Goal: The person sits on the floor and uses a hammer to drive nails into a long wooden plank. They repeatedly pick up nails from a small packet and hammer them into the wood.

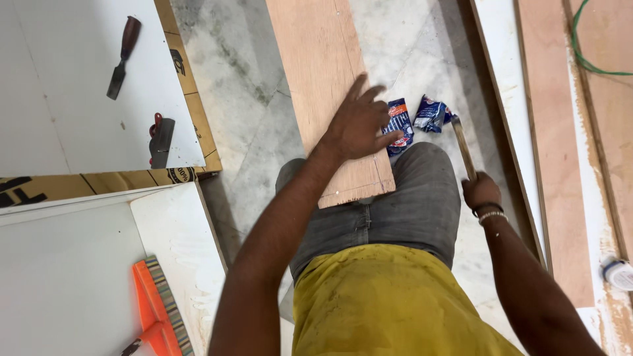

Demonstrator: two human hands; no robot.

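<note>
Marble floor [244,99] fills frame centre. Left hand [359,122], fingers spread, presses the plywood plank [320,59]. Right hand [481,192] is clenched around the hammer handle [463,148]; the head is partly hidden by packets [415,118].

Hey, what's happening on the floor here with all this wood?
A person is crouched over a plywood plank whose near end rests on their knee. Their left hand lies spread flat on it, while the right hand holds a hammer by its wooden handle. Two small blue packets lie beside the plank on the marble floor.
</note>
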